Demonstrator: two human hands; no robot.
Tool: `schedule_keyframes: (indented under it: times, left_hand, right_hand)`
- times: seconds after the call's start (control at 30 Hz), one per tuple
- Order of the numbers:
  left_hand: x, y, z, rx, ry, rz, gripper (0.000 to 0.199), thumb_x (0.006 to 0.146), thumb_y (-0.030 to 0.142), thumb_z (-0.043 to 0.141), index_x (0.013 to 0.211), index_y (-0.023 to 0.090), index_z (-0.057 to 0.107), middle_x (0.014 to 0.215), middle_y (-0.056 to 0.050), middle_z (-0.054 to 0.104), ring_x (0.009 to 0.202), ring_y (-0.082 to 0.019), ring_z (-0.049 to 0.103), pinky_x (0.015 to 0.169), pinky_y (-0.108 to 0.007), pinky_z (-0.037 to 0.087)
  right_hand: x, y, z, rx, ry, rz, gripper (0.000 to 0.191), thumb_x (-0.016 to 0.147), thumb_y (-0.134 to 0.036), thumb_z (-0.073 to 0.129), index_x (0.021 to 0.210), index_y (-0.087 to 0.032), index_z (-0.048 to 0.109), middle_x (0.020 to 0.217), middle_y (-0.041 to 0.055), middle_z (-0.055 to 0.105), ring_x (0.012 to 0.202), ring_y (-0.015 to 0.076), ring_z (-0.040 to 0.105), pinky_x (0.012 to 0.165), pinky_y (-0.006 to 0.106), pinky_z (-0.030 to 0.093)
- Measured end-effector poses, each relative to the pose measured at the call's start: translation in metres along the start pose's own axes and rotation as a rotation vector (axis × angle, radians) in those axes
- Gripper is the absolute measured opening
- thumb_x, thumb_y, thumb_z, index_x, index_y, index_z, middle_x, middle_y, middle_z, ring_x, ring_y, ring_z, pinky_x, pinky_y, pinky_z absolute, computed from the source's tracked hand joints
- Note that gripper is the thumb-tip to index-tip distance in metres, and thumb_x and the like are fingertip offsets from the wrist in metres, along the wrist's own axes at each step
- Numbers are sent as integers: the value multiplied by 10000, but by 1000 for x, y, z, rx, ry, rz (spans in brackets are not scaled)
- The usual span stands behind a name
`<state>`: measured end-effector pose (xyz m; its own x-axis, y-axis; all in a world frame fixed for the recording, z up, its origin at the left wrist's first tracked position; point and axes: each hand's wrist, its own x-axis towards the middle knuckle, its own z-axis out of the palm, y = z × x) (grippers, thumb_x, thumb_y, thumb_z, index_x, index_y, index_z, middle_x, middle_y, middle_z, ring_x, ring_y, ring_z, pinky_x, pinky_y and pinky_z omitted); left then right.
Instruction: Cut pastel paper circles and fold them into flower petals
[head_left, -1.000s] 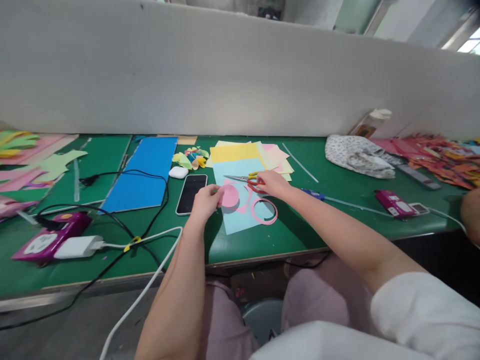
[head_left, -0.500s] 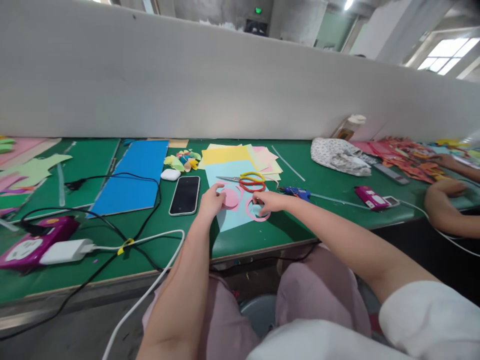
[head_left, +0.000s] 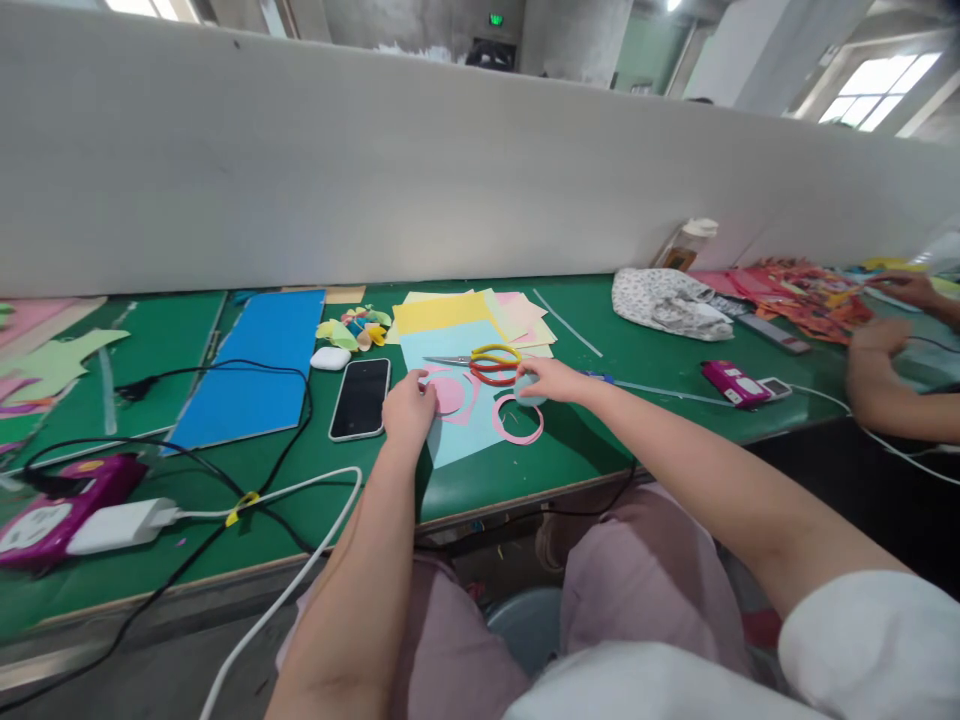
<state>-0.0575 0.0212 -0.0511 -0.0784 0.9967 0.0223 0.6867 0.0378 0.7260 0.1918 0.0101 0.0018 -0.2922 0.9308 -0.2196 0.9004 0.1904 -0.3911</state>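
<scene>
My left hand (head_left: 410,405) is at the left edge of a pink paper cutout (head_left: 471,400), its fingers curled against the paper. A pink paper circle (head_left: 451,396) lies just right of those fingertips. Between the fingers of my right hand (head_left: 551,379) is a pale blue disc (head_left: 529,391), partly hidden by them. A pink paper ring (head_left: 536,430) lies below it, across the edge of a light blue sheet (head_left: 450,446) and the green table. Scissors (head_left: 493,364) with yellow and red handles rest behind both hands, on the sheet.
A phone (head_left: 360,398), a white earbud case (head_left: 331,358) and paper flowers (head_left: 354,328) stand to the left, beside a blue board (head_left: 247,370). Cables cross the left side. A patterned cloth (head_left: 667,303) and a purple socket block (head_left: 733,384) are at right, near a co-worker's hands (head_left: 881,335).
My right hand has lifted the pale blue disc out of the pink ring and moved away from me. My left hand has slid left off the pink circle. The view has shifted slightly.
</scene>
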Motion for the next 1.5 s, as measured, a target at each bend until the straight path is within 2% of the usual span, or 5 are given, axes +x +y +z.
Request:
schedule_keyframes:
  times: [0.2, 0.47, 0.73, 1.17, 1.5]
  left_hand:
    - [5, 19, 5, -170, 43, 43, 350, 903, 347, 562, 1203, 168, 558, 1237, -103, 570, 1062, -226, 589, 888, -448, 512]
    - [12, 63, 14, -576, -344, 85, 350, 900, 331, 575, 1201, 154, 551, 1114, -82, 617, 910, -180, 633, 771, -374, 556]
    - [4, 45, 0, -825, -188, -16, 378, 783, 221, 685, 1134, 123, 585, 654, 46, 596, 551, -83, 577, 638, -259, 547]
    - [-30, 55, -9, -820, -203, -82, 365, 708, 387, 742, 992, 160, 716, 830, -39, 729, 641, -142, 674, 634, -267, 565]
    - [-56, 76, -8, -964, -115, 40, 270, 677, 323, 797, 879, 191, 676, 826, 7, 712, 720, -118, 656, 634, -217, 581]
  right_hand:
    - [21, -4, 5, 206, 89, -17, 299, 920, -305, 593, 1179, -154, 583, 1194, 87, 610, 1018, 222, 626, 853, 432, 539]
    - [48, -15, 10, 541, 256, -16, 251, 939, -318, 563, 1116, -142, 593, 1013, 53, 649, 802, 153, 649, 688, 322, 565]
    - [31, -25, 29, 761, 341, -195, 297, 887, -200, 380, 1106, -190, 582, 871, 33, 638, 663, 123, 650, 604, 276, 555]
    - [4, -30, 40, 903, 457, -181, 109, 697, -289, 733, 657, -209, 672, 763, 30, 682, 753, 187, 642, 652, 291, 517]
    - [-25, -51, 25, 1130, 515, -175, 141, 755, -299, 740, 846, -228, 659, 705, -45, 654, 547, 93, 624, 577, 230, 545]
